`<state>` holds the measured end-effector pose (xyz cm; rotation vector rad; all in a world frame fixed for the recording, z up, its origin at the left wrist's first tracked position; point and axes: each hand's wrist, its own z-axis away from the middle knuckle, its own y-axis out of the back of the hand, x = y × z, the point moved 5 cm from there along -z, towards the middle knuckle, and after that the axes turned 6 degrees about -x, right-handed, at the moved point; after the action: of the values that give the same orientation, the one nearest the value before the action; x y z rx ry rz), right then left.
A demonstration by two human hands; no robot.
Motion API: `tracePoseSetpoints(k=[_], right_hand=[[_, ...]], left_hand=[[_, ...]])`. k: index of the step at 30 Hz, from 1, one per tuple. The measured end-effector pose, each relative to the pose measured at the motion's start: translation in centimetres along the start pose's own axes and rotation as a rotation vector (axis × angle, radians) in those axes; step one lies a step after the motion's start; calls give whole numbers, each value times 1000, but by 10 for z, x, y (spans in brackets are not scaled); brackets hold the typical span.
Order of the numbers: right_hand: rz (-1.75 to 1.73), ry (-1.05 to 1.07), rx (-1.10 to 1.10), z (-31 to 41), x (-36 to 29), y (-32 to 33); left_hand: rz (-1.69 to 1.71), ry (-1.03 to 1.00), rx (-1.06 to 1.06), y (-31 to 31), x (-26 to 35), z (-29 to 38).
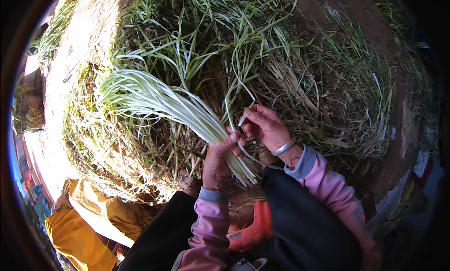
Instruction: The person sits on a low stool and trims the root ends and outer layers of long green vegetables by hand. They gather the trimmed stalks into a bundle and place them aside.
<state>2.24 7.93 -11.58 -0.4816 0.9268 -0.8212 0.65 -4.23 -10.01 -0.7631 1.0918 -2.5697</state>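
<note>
My left hand [219, 156] is closed around a bundle of long pale green-white leafy stalks [175, 107]. The leafy ends fan out to the upper left, and the cut-looking white ends stick out below the hand at the lower right. Just right of it, my right hand [265, 127], with a silver bangle at the wrist, pinches a thin single stalk [247, 113] between thumb and fingers. Another loose stalk runs down past the left fingers and over my right knee. Both hands are close together at the bundle's lower end.
A wide heap of loose green and dry stalks [299, 77] lies on brown soil ahead. Strong sunlight falls on the ground at left. Yellow-orange cloth [79, 239] lies at lower left. A red-orange plastic object [255, 229] is between my legs.
</note>
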Motion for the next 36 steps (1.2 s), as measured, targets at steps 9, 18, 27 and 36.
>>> tracePoseSetpoints(k=[9, 18, 27, 36], right_hand=[[1443, 277, 568, 124, -151, 109], [1596, 326, 40, 135, -33, 54], [1395, 457, 146, 114, -37, 49], [1230, 506, -124, 83, -60, -39]], left_hand=[[158, -220, -240, -38, 26, 0], [245, -198, -239, -68, 45, -13], [140, -192, -280, -68, 49, -7], [9, -190, -189, -55, 40, 13]])
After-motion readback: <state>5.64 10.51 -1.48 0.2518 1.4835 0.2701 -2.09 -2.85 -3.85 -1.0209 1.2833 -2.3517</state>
